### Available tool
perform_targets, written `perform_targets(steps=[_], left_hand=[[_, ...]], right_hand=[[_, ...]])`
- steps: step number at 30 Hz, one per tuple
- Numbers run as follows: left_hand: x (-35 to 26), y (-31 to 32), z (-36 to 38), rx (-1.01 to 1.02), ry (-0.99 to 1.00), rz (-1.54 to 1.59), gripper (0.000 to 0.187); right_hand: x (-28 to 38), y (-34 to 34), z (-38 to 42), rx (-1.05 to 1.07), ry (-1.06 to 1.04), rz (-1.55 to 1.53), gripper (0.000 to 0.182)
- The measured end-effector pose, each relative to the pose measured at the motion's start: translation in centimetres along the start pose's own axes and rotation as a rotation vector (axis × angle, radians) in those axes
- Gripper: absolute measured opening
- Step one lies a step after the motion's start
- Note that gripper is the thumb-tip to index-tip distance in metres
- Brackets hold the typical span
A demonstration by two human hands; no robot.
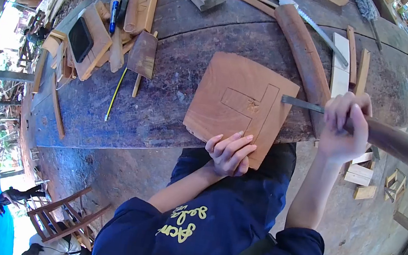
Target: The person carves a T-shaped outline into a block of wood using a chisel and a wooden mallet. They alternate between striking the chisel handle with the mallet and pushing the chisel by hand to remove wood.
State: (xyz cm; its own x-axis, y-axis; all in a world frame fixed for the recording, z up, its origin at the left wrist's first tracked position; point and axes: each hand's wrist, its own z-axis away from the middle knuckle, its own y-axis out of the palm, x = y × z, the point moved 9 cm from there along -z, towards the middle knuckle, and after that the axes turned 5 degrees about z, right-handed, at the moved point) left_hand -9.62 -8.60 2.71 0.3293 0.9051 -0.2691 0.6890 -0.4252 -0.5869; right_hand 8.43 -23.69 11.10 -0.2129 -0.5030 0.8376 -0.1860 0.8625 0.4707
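Observation:
A flat reddish-brown wooden board (209, 91) lies at the near edge of the workbench, partly overhanging it. Pencil lines on its face outline a T-like shape, with a small chipped patch (253, 106) inside. My left hand (232, 153) grips the board's near edge, fingers on top and thumb hidden. My right hand (344, 127) is closed around a chisel (300, 103), its thick dark wooden handle extending out to the right. The flat metal blade points left, its tip overlapping the board's right edge in this view.
A curved dark timber piece (302, 50) and a saw (314, 25) lie beyond the board. On the left are a phone (80, 39), a blue marker (114, 16), wood offcuts and a wooden mallet (143, 55). A wooden chair (67, 215) stands lower left; wood blocks (359, 174) are at right.

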Motion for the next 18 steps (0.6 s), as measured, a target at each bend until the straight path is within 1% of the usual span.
perform_targets(steps=[2, 4, 6, 7, 9, 10, 12, 13, 15, 18], left_hand=[[0.1, 0.1, 0.0, 0.003, -0.003, 0.007, 0.026], [0.1, 0.1, -0.1, -0.001, -0.009, 0.008, 0.026], [0.0, 0.0, -0.2, -0.003, 0.002, 0.003, 0.026], [0.1, 0.1, -0.2, -0.004, -0.004, 0.000, 0.026], [0.0, 0.1, -0.1, -0.003, 0.016, -0.011, 0.026], [0.1, 0.1, -0.1, -0.001, 0.010, -0.011, 0.026], [0.0, 0.1, 0.0, -0.008, 0.033, -0.011, 0.027], [0.1, 0.1, 0.0, -0.007, 0.029, -0.010, 0.027], [0.0, 0.1, 0.0, -0.016, 0.033, -0.014, 0.028], [0.1, 0.0, 0.1, -0.025, 0.024, -0.007, 0.028]], right_hand=[[0.5, 0.0, -0.2, 0.040, -0.057, -0.154, 0.016], [0.6, 0.8, -0.7, 0.051, -0.044, -0.171, 0.019], [1.0, 3.3, -1.4, 0.261, -0.056, -0.315, 0.020], [0.7, 3.7, -2.0, 0.265, -0.051, -0.315, 0.020], [0.1, 6.8, -2.3, 0.576, -0.021, -0.308, 0.021], [-0.2, 7.3, -2.8, 0.576, -0.015, -0.308, 0.021], [-1.7, 10.2, -2.3, 0.812, 0.096, -0.200, 0.025], [-2.0, 10.7, -2.5, 0.812, 0.100, -0.199, 0.025], [-3.8, 12.2, -2.1, 0.900, 0.215, -0.107, 0.029], [-4.2, 12.9, -2.6, 0.912, 0.219, -0.158, 0.031]])
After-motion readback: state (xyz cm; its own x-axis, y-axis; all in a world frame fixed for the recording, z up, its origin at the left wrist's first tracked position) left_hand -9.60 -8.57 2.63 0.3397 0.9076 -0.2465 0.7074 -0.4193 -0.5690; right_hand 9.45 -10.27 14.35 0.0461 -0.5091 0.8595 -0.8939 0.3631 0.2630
